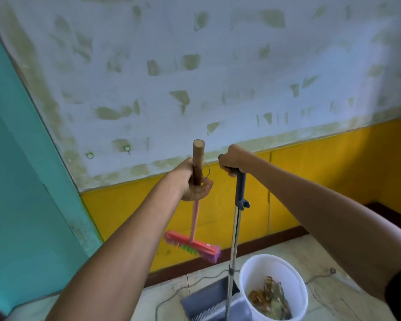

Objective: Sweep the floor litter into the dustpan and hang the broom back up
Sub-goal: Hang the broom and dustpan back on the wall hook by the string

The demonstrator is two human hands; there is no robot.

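My left hand (195, 181) grips the wooden top of the broom handle (197, 163), with a thin wire loop at the grip. The broom hangs upright off the floor in front of the wall, its pink head (190, 246) with pink, green and purple bristles tilted down to the right. My right hand (232, 161) holds the grey grip of the dustpan's metal pole (234, 237). The grey dustpan (208, 302) sits on the floor below, tipped toward a white bucket (245, 274) that holds brown litter (270, 297).
Two small hooks or pegs (127, 148) stick out of the patchy white wall to the left of the broom top. A yellow lower wall band, a dark skirting and a teal wall at left bound the corner. A grey cable (171, 297) trails across the tiled floor.
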